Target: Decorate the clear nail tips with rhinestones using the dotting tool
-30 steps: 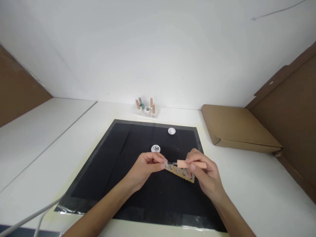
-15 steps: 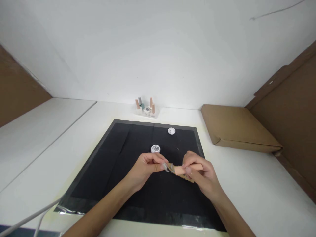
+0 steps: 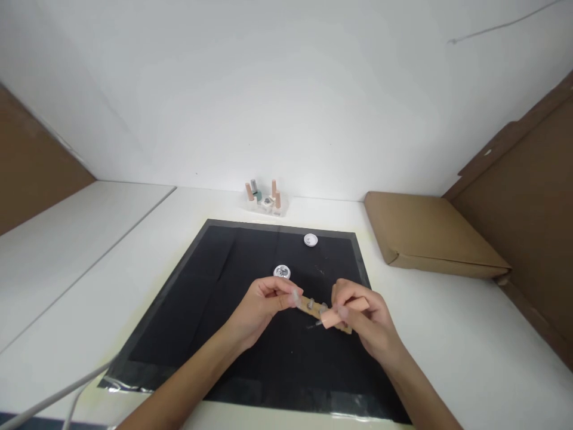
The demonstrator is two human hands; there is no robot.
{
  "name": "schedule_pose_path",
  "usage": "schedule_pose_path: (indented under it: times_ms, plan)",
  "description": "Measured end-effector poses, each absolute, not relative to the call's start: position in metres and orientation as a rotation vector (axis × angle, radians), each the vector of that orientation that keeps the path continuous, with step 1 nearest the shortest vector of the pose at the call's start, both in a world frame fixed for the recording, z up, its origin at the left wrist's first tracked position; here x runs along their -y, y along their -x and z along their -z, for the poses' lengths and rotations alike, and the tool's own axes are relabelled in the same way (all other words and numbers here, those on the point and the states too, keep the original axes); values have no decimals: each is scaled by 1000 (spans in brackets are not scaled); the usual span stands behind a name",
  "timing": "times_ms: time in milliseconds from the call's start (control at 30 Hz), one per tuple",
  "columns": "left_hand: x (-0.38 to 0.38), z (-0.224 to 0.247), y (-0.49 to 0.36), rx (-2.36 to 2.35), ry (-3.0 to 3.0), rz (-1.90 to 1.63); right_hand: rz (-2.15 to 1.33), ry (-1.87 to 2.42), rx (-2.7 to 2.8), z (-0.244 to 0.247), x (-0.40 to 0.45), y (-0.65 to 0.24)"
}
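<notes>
My left hand pinches the left end of a narrow tan strip. Small greyish nail-like pieces stand on this strip, and a pale one lies at my left fingertips. My right hand is closed around the peach handle of a nail polish brush. Its dark bristle end points left, just below the strip and apart from my left fingers. The strip's right end passes behind the handle by my right fingers; whether they touch it is hidden. Beyond my left hand sits a small round white pot with silvery contents.
A white lid-like dish lies on the black mat. Behind the mat, a clear holder carries several nail polish bottles. A brown cardboard box lies at the right, and a pale cable runs at lower left.
The brush has swung down and away from the pieces by my left fingers, so its bristles now show below the strip. More of the strip is visible. Both hands stay nearly in place.
</notes>
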State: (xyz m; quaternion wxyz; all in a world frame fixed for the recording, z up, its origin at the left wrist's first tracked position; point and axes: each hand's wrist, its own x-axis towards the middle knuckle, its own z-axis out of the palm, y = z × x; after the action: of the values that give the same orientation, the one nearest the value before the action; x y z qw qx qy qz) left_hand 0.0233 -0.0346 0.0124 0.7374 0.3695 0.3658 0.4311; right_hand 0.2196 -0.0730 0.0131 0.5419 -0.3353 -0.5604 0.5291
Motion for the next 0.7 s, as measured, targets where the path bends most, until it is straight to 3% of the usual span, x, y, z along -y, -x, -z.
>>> schedule_pose_path:
  times_ms: [467, 700]
  plan:
    - [14, -17, 9, -921, -1219, -1176, -1261, 788, 1066, -21, 68, -221]
    - [22, -4, 27, -927, -1604, -947, -1247, 808, 1027, -23, 68, -221]
